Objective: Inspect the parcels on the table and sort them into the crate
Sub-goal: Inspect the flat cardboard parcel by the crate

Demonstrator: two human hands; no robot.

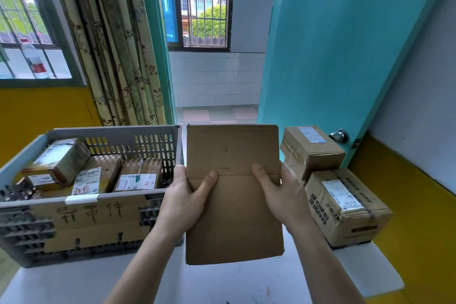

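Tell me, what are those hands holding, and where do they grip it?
A flat cardboard parcel: the left hand grips its left edge, the right hand its right edge, thumbs on the front face.

Flat brown cardboard parcel [234, 195] held upright above the table — grey crate [29, 153] left, holding labelled boxes.

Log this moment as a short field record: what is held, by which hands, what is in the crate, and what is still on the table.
held: flat cardboard parcel, plain side to the camera
left hand: grips the parcel's left edge, thumb on the front
right hand: grips the right edge, thumb on the front
crate: grey, at left on the table, several labelled parcels inside, handwritten cardboard sign on its front
table: two labelled boxes at right, small box behind large box
label on held parcel: none visible
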